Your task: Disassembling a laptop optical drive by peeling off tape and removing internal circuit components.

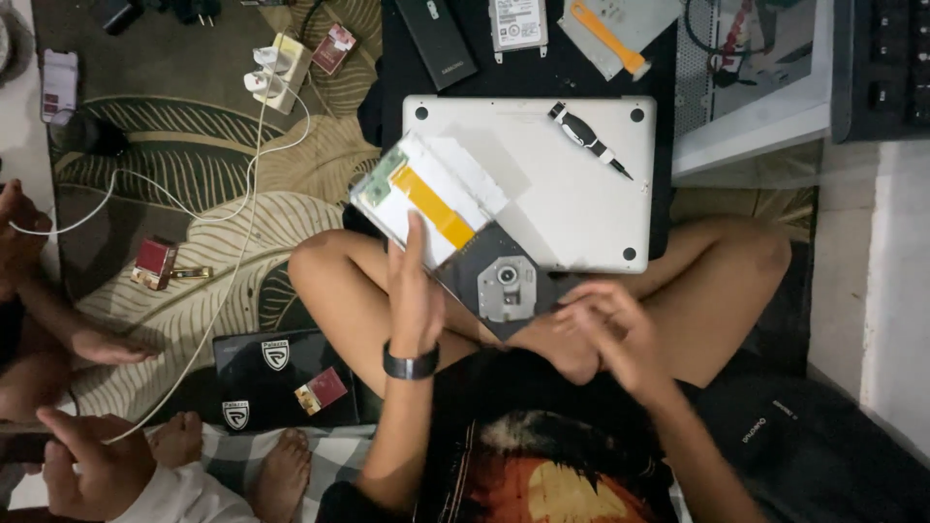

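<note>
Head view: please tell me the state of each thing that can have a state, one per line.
Optical drive: out of any machine, tilted, held up by the left hand.
Silver laptop: closed, underside up.
Screwdriver: lying unused on the laptop.
Black laptop: closed, on the floor.
Right hand: empty, fingers curled.

A dim room, seen from above, with light falling mostly on the middle. The floor is covered by a rug (194, 174) in dark green with large pale leaf shapes; it fills the left half. Along the left edge runs a strip of bare pale floor (24, 136). At the right, pale floor tiles (896, 291) show. At the top right stands the corner of a white frame (746, 136) with mesh behind it.
</note>
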